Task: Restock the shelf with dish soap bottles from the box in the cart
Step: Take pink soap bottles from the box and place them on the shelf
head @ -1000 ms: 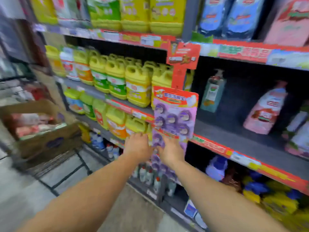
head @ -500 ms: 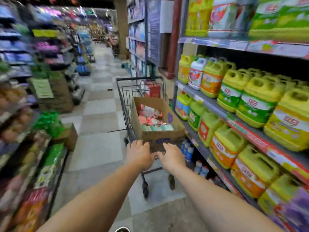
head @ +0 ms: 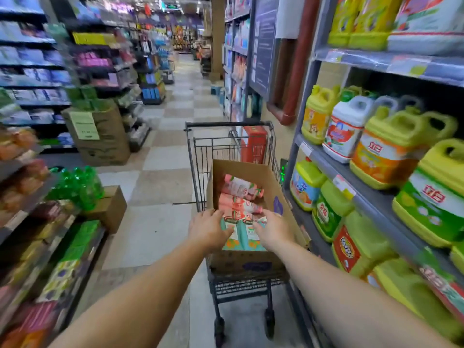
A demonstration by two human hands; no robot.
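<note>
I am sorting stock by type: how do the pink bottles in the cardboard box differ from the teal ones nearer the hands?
The pink plastic bottles lie further back in the brown cardboard box, untouched; the teal plastic bottles lie at its near end, between the left hand and right hand, which reach onto them. Colours differ: pink against teal. Both sorts lie on their sides.

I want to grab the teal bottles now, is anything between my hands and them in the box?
Nothing visible. The left hand and right hand are already at the teal bottles in the open-topped box.
</note>
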